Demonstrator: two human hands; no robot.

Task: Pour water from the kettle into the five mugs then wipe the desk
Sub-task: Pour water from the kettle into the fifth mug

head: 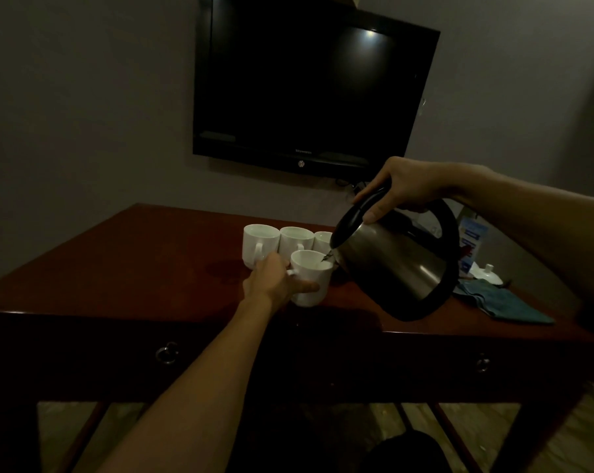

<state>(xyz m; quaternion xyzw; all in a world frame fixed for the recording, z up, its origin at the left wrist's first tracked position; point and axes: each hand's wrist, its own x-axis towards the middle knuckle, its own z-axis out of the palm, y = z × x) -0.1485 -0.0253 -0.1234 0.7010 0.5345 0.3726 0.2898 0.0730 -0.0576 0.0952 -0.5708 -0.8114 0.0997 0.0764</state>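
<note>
Over the desk, right hand grip around tilted kettle, left hand around mug.

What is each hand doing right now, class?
Left hand: holding the front mug by its side.
Right hand: gripping the tilted kettle by its handle.

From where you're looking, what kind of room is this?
Most likely a hotel room, though that is a guess. A flat-screen TV is mounted on the wall above a dark wooden desk with ring-pull drawers, which carries matching white mugs and an electric kettle, the usual guest tea set.
</note>
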